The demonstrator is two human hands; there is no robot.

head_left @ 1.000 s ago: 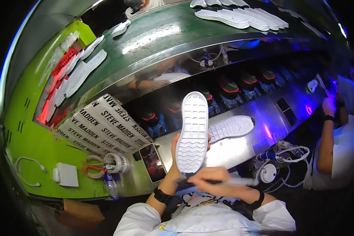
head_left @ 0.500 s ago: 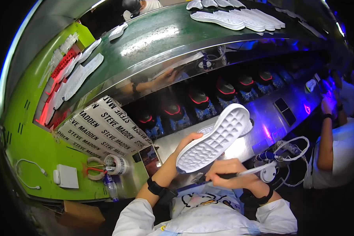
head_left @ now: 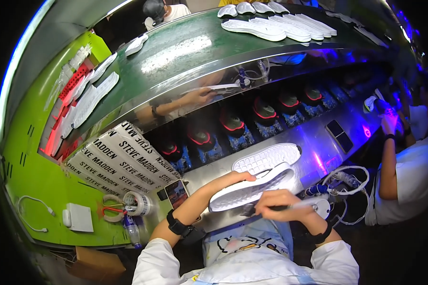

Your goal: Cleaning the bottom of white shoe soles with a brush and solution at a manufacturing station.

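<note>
My left hand (head_left: 238,178) is closed on the far edge of a white shoe sole (head_left: 245,194). The sole is tilted over the metal worktop, its hollow inner side and raised rim facing me. Close to its near edge, my right hand (head_left: 281,205) grips a brush (head_left: 299,204) with a pale handle and dark head. The brush head is small and blurred; I cannot tell if it touches the sole. Just beyond lies another white sole (head_left: 266,158), patterned side up, flat on the worktop.
Behind the worktop (head_left: 209,184) runs a row of dark, red-lit forms (head_left: 232,123). More soles (head_left: 254,29) lie on the green conveyor (head_left: 176,52). A printed box (head_left: 123,159), tape roll (head_left: 137,204) and phone (head_left: 177,194) stand left. Cables (head_left: 352,190) and a co-worker's arm (head_left: 389,166) are right.
The held sole has turned from its patterned underside to its hollow inner side and dropped lower. The sole behind it now shows fully. My right hand stays close by with the brush.
</note>
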